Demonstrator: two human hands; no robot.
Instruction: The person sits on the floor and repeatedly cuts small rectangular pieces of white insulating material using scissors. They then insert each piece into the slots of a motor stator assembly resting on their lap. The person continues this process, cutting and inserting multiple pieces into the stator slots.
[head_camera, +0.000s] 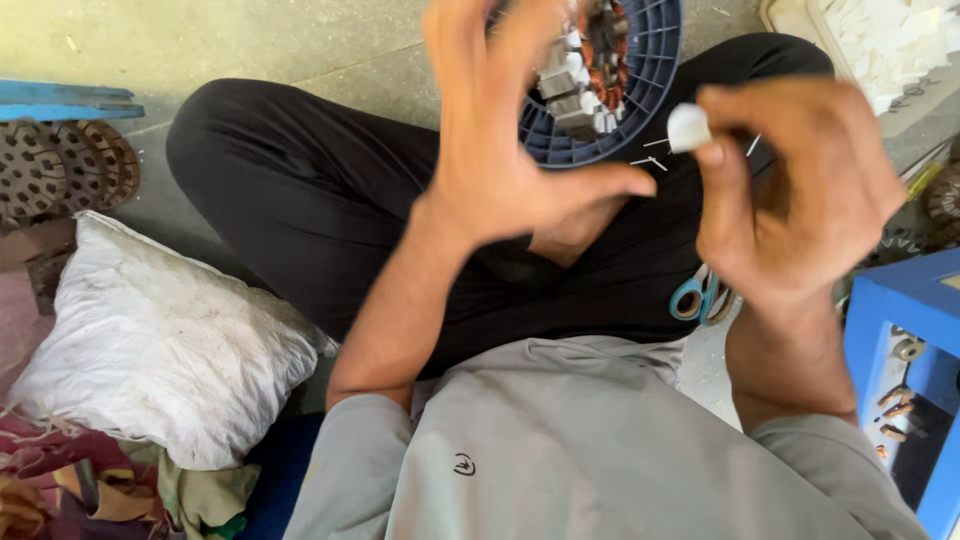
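I sit cross-legged on the floor in black trousers (300, 190). My left hand (500, 120) is raised with spread fingers in front of a round copper-wound motor stator (590, 60) that rests in a blue slotted plastic tray (650, 70); whether the hand touches the stator I cannot tell. My right hand (800, 190) is held up to the right, pinching a small white piece (687, 127) between thumb and fingers. Thin white slips (650, 160) lie on my trouser leg below the tray.
Blue-handled scissors (695, 297) lie by my right leg. A white stuffed sack (160, 350) sits at left, with rusty round laminations (60, 165) behind it. A tray of white pieces (890, 40) is at top right, a blue stand (905, 340) at right.
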